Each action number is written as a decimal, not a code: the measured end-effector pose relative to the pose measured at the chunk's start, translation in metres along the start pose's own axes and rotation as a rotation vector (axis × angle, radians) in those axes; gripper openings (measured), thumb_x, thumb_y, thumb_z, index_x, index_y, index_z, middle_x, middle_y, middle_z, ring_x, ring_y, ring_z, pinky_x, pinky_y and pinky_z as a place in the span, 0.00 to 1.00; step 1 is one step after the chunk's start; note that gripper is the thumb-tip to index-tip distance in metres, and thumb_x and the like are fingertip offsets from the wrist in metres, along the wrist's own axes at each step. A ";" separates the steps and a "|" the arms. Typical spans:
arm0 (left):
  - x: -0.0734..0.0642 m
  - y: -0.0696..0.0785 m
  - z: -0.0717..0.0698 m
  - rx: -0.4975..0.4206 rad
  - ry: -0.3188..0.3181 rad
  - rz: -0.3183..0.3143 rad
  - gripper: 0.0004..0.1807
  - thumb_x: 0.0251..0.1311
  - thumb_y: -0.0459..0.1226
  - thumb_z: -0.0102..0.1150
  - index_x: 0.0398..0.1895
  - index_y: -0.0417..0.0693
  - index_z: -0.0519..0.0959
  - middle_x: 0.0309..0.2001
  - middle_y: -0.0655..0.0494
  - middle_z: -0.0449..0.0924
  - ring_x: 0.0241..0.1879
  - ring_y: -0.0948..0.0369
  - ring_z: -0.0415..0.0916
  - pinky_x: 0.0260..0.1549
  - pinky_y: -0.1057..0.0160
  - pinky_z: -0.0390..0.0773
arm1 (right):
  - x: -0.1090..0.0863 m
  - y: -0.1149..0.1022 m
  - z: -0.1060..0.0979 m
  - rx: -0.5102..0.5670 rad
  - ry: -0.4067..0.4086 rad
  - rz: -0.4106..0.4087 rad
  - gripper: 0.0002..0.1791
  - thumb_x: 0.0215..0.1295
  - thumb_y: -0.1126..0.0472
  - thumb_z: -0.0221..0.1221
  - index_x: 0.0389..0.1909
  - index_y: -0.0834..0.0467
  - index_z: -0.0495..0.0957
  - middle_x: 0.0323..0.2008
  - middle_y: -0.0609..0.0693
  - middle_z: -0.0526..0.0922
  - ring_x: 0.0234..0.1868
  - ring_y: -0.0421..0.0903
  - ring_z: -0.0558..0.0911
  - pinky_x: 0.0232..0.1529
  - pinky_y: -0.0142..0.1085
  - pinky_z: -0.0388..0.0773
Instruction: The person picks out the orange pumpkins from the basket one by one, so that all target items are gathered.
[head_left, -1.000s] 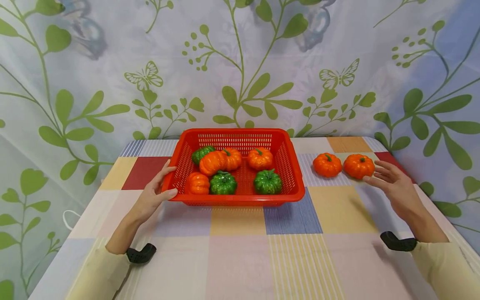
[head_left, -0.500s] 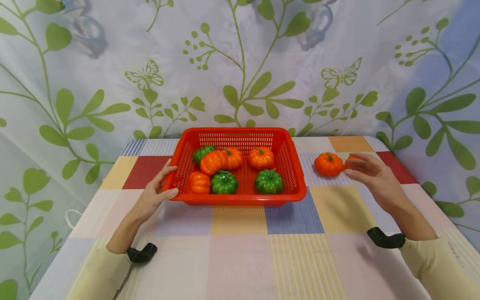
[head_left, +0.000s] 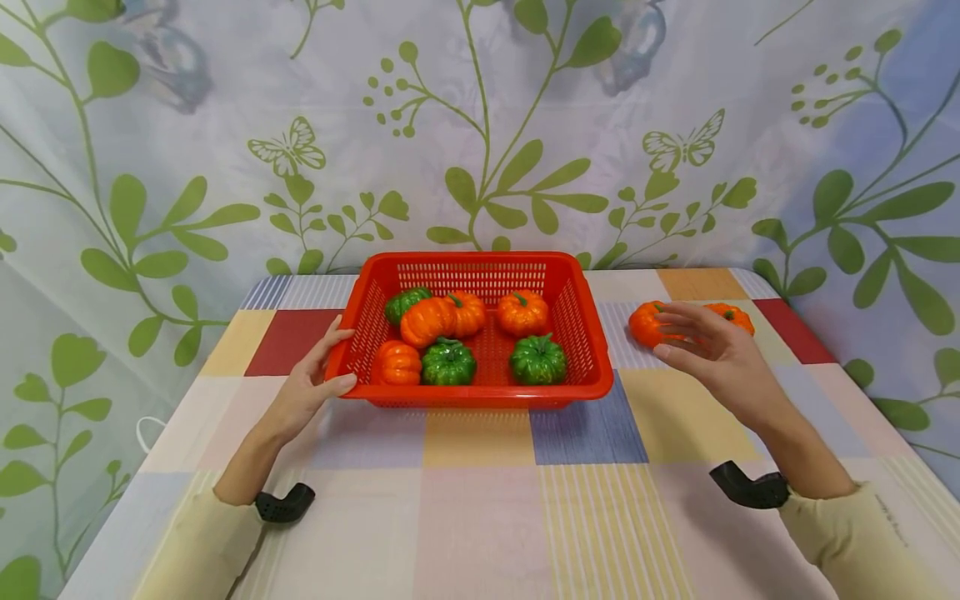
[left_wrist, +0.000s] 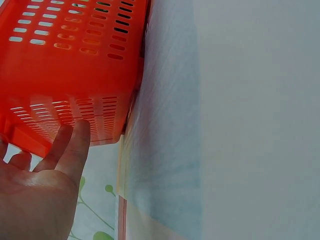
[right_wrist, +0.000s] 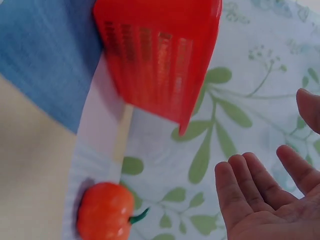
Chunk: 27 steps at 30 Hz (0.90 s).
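A red plastic basket [head_left: 480, 398] with slotted walls stands on the table and holds several small orange pumpkins [head_left: 522, 312] and three green ones [head_left: 537, 360]. My left hand [head_left: 303, 387] holds the basket's left rim near the front corner, its thumb on top. The left wrist view shows fingers [left_wrist: 75, 150] reaching under the rim to the side wall. On the right, my right hand [head_left: 716, 358] hovers with its fingers apart and nothing in them. It partly covers two orange pumpkins on the table, a left one [head_left: 643, 325] and a right one [head_left: 731, 315].
A patchwork-patterned cloth [head_left: 480, 517] covers the table. Right behind its far edge hangs a pale curtain [head_left: 337, 167] with green leaves and butterflies. Each wrist carries a black device, such as the one [head_left: 285, 504] on the left.
My right hand has moved left, from beside the right loose pumpkin to over the pair. Both pumpkins stay on the table. The left hand and basket have not moved.
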<state>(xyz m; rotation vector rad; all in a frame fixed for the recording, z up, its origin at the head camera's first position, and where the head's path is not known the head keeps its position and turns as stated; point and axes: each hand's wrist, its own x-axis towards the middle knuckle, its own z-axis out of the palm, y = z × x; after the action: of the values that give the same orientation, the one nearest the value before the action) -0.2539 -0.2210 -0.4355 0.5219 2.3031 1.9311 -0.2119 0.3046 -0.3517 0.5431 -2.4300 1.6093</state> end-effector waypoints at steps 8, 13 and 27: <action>0.000 0.001 0.000 -0.002 0.001 0.003 0.34 0.66 0.31 0.53 0.75 0.44 0.56 0.79 0.59 0.34 0.72 0.44 0.46 0.49 0.68 0.77 | 0.001 -0.019 0.024 -0.041 -0.023 -0.051 0.28 0.63 0.74 0.61 0.65 0.64 0.69 0.58 0.50 0.75 0.54 0.41 0.78 0.52 0.26 0.76; 0.000 0.000 -0.001 -0.007 -0.007 0.008 0.34 0.67 0.33 0.54 0.74 0.43 0.56 0.79 0.58 0.34 0.72 0.44 0.45 0.50 0.68 0.77 | 0.001 -0.024 0.037 -0.034 -0.024 -0.064 0.28 0.63 0.74 0.61 0.64 0.64 0.70 0.59 0.49 0.74 0.55 0.40 0.78 0.52 0.27 0.76; 0.000 -0.002 -0.001 -0.025 -0.014 0.019 0.34 0.67 0.33 0.55 0.74 0.42 0.55 0.79 0.59 0.34 0.72 0.45 0.45 0.50 0.68 0.77 | 0.010 -0.031 0.067 0.066 -0.136 -0.009 0.29 0.66 0.68 0.61 0.67 0.65 0.66 0.63 0.61 0.69 0.62 0.55 0.71 0.55 0.29 0.75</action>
<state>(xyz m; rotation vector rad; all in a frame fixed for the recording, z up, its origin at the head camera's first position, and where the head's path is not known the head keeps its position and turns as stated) -0.2544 -0.2221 -0.4372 0.5550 2.2709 1.9551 -0.2058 0.2303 -0.3491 0.6950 -2.4728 1.7064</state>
